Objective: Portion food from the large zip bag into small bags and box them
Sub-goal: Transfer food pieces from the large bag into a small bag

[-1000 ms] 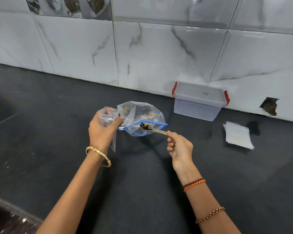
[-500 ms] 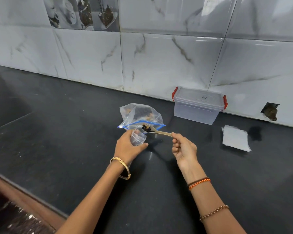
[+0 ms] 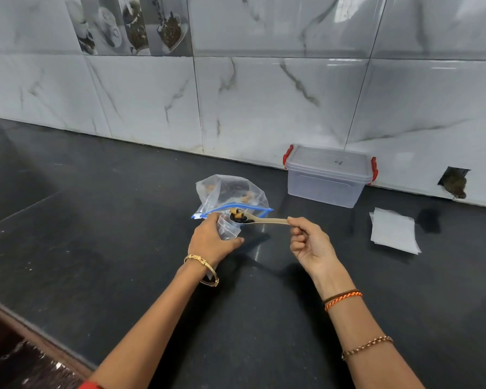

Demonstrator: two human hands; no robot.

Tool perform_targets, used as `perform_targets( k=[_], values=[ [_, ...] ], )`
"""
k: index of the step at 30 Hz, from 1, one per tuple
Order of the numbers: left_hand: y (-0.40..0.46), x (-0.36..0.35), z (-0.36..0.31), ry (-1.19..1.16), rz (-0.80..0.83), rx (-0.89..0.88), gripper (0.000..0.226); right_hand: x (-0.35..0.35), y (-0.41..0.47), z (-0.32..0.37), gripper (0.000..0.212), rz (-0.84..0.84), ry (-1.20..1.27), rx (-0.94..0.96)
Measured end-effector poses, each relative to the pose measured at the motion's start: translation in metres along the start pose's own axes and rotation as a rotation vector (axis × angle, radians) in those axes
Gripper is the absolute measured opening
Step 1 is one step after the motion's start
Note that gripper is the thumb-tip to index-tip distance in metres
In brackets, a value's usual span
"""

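Observation:
The large clear zip bag (image 3: 230, 193) with a blue zip strip lies on the black counter (image 3: 96, 234), dark and orange food pieces inside. My left hand (image 3: 211, 242) grips a small clear bag (image 3: 228, 227) upright, just in front of the big bag's mouth. My right hand (image 3: 310, 242) pinches the handle of a pale spoon (image 3: 267, 219). The spoon's bowl carries dark and orange food right over the small bag's open top. A clear lidded box (image 3: 327, 176) with red clips stands closed against the wall.
A stack of flat small bags or white sheets (image 3: 393, 230) lies right of my right hand. A marble-tiled wall (image 3: 264, 108) backs the counter, with a hole (image 3: 453, 182) in it at the right. The counter's front edge runs along the lower left.
My left hand has brought the small bag from the left to under the spoon at the big bag's mouth. The loaded spoon has stayed nearly in place.

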State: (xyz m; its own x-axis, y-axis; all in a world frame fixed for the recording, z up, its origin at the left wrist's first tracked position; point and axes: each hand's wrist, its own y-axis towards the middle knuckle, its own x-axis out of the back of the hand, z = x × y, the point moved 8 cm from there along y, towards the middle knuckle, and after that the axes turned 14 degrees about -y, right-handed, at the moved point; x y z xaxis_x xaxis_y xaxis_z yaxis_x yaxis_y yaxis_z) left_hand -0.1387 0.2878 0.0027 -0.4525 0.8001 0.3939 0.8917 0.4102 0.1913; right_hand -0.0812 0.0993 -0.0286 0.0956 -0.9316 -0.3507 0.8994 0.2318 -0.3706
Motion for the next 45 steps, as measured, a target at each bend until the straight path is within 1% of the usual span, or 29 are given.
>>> perform_targets(
  k=[4, 11, 22, 27, 30, 33, 35, 37, 39, 42, 43, 45],
  values=[
    [-0.002, 0.002, 0.0, 0.004, 0.014, 0.002, 0.043, -0.002, 0.003, 0.002, 0.014, 0.039, 0.004, 0.01],
    [0.0, 0.003, 0.003, 0.028, -0.017, 0.01, 0.044, -0.006, 0.004, -0.002, 0.012, 0.018, 0.013, 0.01],
    [-0.005, 0.007, -0.001, -0.032, -0.035, -0.027, 0.044, 0.0, 0.0, 0.005, 0.013, 0.052, 0.008, 0.029],
    [-0.009, 0.005, -0.005, -0.034, -0.001, -0.06, 0.051, -0.003, -0.008, 0.009, 0.011, 0.102, -0.041, 0.052],
    [-0.01, 0.002, -0.009, -0.021, 0.05, -0.099, 0.05, -0.01, -0.013, 0.018, 0.011, 0.112, -0.162, 0.127],
    [-0.012, 0.0, -0.015, -0.016, 0.091, -0.138, 0.051, -0.026, -0.024, 0.033, 0.013, 0.125, -0.399, 0.269],
    [-0.013, -0.001, -0.02, -0.054, 0.097, -0.15, 0.052, -0.045, -0.036, 0.043, 0.008, 0.146, -0.618, 0.415],
    [-0.014, -0.001, -0.021, -0.12, 0.097, -0.139, 0.051, -0.064, -0.049, 0.055, 0.007, 0.142, -0.813, 0.639],
    [-0.014, 0.001, -0.02, -0.196, 0.083, -0.126, 0.05, -0.081, -0.069, 0.067, 0.007, 0.135, -0.948, 0.924],
    [-0.013, 0.005, -0.018, -0.264, 0.046, -0.132, 0.047, -0.097, -0.102, 0.078, 0.018, 0.152, -1.129, 1.379],
    [-0.012, 0.007, -0.016, -0.278, 0.038, -0.13, 0.045, -0.098, -0.11, 0.079, 0.02, 0.162, -1.157, 1.48],
    [-0.011, 0.01, -0.012, -0.304, 0.022, -0.118, 0.044, -0.095, -0.116, 0.08, 0.02, 0.151, -1.154, 1.565]
  ],
)
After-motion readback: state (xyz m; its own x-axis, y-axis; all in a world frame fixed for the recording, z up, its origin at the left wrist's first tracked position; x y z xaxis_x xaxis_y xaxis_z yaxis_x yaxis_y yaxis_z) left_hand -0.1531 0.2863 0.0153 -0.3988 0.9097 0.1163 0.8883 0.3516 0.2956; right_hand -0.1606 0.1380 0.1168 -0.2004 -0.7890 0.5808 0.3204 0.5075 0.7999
